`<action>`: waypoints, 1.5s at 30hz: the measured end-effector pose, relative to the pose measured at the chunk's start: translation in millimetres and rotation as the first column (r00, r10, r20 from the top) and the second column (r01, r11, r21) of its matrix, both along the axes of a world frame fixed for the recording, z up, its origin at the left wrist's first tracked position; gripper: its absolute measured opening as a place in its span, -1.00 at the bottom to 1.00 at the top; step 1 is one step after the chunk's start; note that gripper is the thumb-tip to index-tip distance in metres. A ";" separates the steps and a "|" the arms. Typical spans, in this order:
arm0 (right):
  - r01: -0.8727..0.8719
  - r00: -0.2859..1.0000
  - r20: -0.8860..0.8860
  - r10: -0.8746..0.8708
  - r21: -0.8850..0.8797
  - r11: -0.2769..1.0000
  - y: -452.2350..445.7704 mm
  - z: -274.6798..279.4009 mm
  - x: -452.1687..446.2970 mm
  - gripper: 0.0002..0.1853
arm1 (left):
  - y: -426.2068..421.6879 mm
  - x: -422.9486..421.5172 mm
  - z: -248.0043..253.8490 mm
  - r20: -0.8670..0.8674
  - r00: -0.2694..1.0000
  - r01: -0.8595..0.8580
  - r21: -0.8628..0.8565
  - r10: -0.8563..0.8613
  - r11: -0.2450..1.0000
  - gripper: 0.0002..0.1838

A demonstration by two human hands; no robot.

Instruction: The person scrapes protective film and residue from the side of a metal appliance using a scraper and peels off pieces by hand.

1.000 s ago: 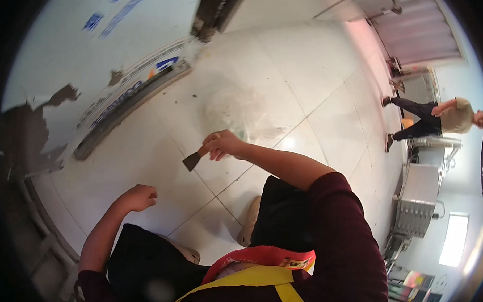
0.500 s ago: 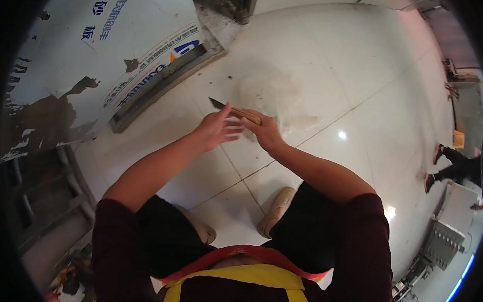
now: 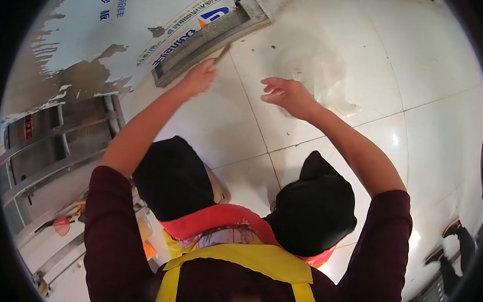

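Scraper [image 3: 223, 53] gripped in the left hand [image 3: 200, 78], right hand [image 3: 292, 95] open above the floor [image 3: 236, 121].

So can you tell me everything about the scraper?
The scraper is in the left hand, slanting away from the person. Only a thin, brownish part pokes out, seen nearly edge-on, its tip close to the grey bar in this view. The fingers hide the rest. It's too blurry to tell the material. The right hand isn't touching it.
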State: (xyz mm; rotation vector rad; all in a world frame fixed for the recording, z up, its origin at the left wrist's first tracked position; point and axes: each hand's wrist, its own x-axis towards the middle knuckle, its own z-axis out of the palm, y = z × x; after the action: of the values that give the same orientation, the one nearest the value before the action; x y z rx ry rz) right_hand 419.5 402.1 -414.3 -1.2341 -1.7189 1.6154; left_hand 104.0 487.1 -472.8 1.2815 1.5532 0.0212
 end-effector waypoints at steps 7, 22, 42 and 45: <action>-0.019 0.988 0.147 0.045 -0.176 0.984 -14.2 -24.4 33.7 -0.56 | -25.5 -125.1 39.3 -0.645 0.744 0.425 0.257 -0.173 0.868 -0.43; 0.328 0.886 0.445 -0.129 -0.406 0.853 -70.7 -25.8 86.6 -0.65 | 95.3 -289.1 -149.2 -0.829 0.559 0.601 0.429 0.029 0.675 -0.67; 0.355 0.882 0.437 -0.176 -0.372 0.858 -51.0 -10.8 67.7 -0.74 | 135.8 -299.1 -181.6 -0.344 0.917 0.387 0.634 -0.204 0.670 -0.63; 0.374 0.877 0.431 -0.212 -0.335 0.865 -49.4 -10.2 66.6 -0.73 | 137.5 -225.1 -137.8 -0.544 0.781 0.616 0.587 -0.307 0.525 -0.64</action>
State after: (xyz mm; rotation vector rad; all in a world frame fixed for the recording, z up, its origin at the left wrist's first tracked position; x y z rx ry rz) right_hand 486.1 352.7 -424.5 -2.0301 -1.3203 1.6682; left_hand -121.1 624.5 -610.6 2.4988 1.4890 0.0719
